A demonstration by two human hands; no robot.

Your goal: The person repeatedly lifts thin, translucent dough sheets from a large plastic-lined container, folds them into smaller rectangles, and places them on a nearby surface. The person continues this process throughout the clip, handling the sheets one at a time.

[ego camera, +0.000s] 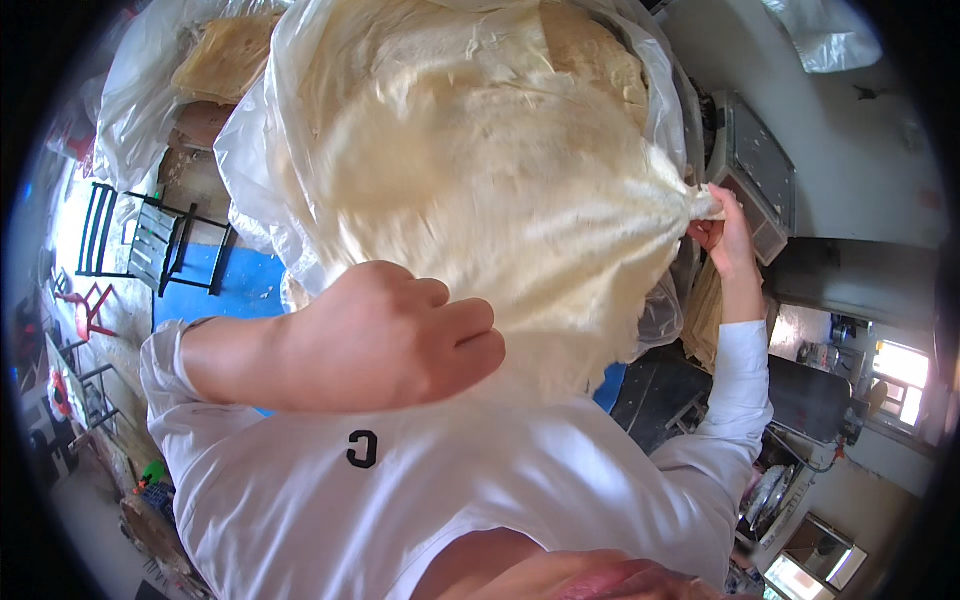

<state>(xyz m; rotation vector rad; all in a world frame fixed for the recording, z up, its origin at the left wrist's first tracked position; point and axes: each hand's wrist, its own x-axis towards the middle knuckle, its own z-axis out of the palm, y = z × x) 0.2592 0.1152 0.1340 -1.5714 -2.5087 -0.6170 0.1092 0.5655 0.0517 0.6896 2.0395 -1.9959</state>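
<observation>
A large, thin, pale-yellow sheet of what looks like flatbread (pixel 525 247) spreads before me over a round stack, its surface wrinkled and partly blurred. My right hand (pixel 724 225) pinches the sheet's right edge between thumb and fingers, and folds fan out from that grip. Close to the camera, my left hand (pixel 405 337) is curled into a fist in front of the sheet's near left part. Whether any of the sheet is inside the fist is hidden. Clear plastic sheeting (pixel 262 150) wraps the stack's sides. A browner sheet (pixel 592 60) shows at the far right of the pile.
Folded brown sheets (pixel 225 60) lie in plastic at far left. Beside the stack on the right is a glass-topped box (pixel 754 165), with more layered sheets (pixel 703 315) below. A folding chair (pixel 154 240) stands left, near a blue floor covering (pixel 217 289).
</observation>
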